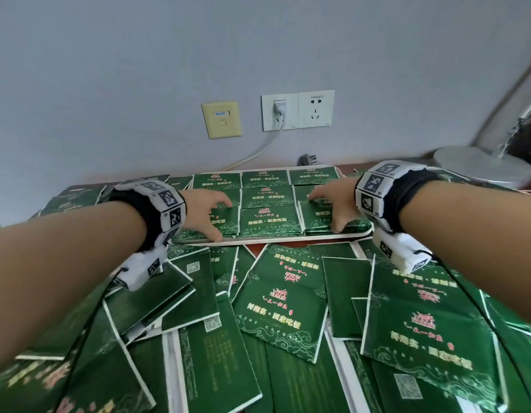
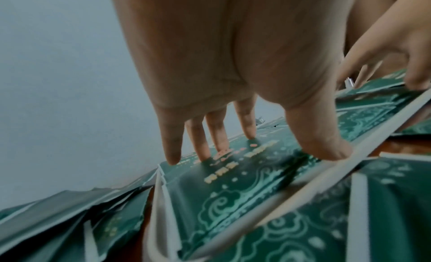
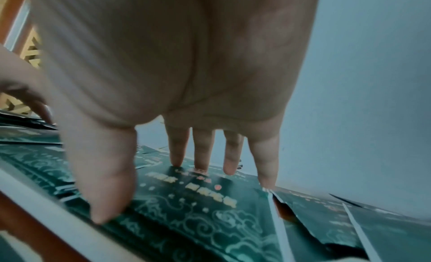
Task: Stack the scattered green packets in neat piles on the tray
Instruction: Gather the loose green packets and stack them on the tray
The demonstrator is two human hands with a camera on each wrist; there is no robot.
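A white tray [image 1: 270,240] near the wall holds green packets in a three-by-three grid of piles. My left hand [image 1: 219,220] rests on the front-left pile [image 1: 228,226]. In the left wrist view its straight fingers [image 2: 172,151] touch the top packet [image 2: 233,192] and the thumb presses the near edge by the tray rim [image 2: 291,188]. My right hand [image 1: 323,214] rests the same way on the front-right pile [image 1: 317,223], fingers [image 3: 203,155] down on its top packet [image 3: 198,210]. Neither hand holds a packet. Several loose packets [image 1: 285,305] lie scattered in front.
Scattered packets also lie to the left [image 1: 70,201] and right of the tray. A round lamp base [image 1: 481,165] stands at the back right. Wall sockets [image 1: 297,111] with a plugged cable sit above the table's back edge, and a loose plug [image 1: 307,159] behind the tray.
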